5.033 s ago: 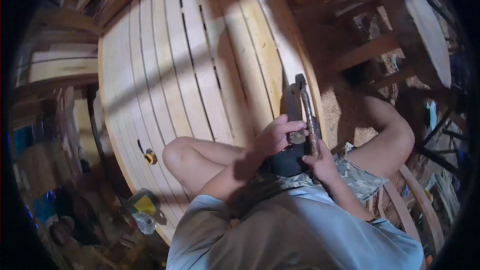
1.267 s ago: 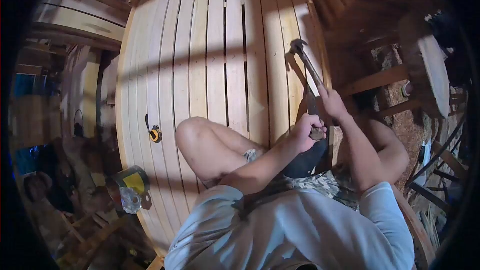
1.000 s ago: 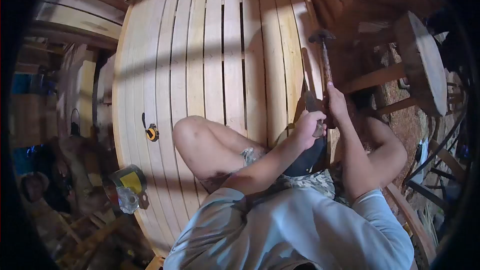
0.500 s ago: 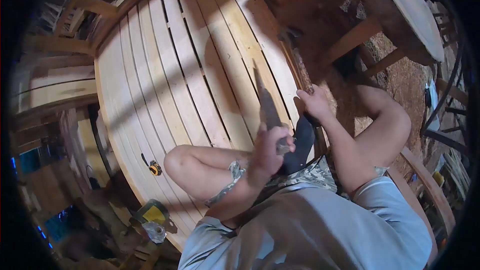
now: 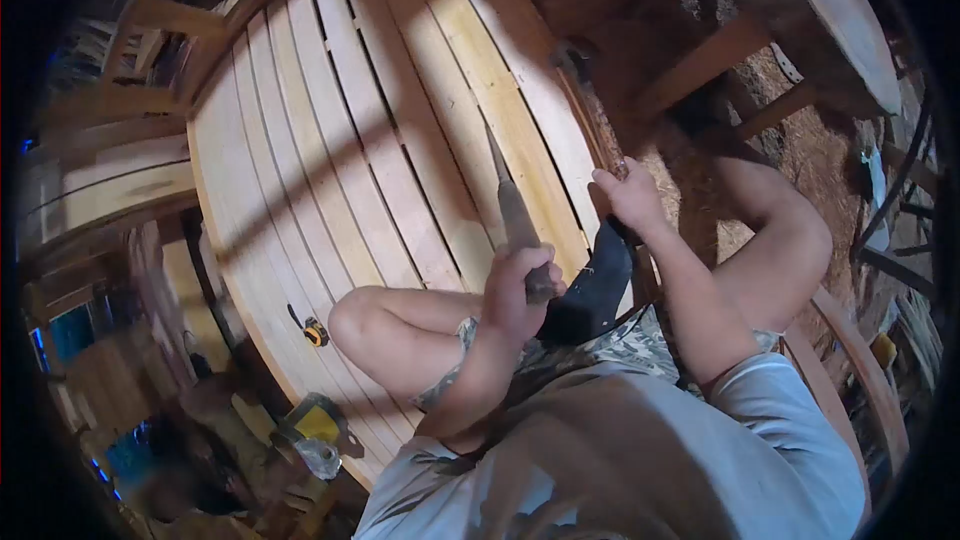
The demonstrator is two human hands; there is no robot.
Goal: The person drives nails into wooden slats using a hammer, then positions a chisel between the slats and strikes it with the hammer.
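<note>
My left hand [image 5: 518,290] is wrapped round the thick handle of a long pointed tool, a chisel or spike [image 5: 518,215], whose thin tip reaches over the wooden slats [image 5: 365,175]. To its right, my right hand [image 5: 633,200] grips the shaft of a hammer [image 5: 603,135]. The hammer's dark head lies over the right edge of the slatted surface. Between my legs, below both hands, is a black object [image 5: 597,285], partly hidden.
A yellow and black tape measure [image 5: 315,331] rests on the slats near my left knee. At the lower left edge stand a dark and yellow container [image 5: 316,422] and a clear plastic item [image 5: 320,458]. A wooden stool [image 5: 835,20] is at the upper right.
The pointed tool in my left hand has moved left, away from the right edge. The hammer has come down from its raised position to the edge. The view has turned.
</note>
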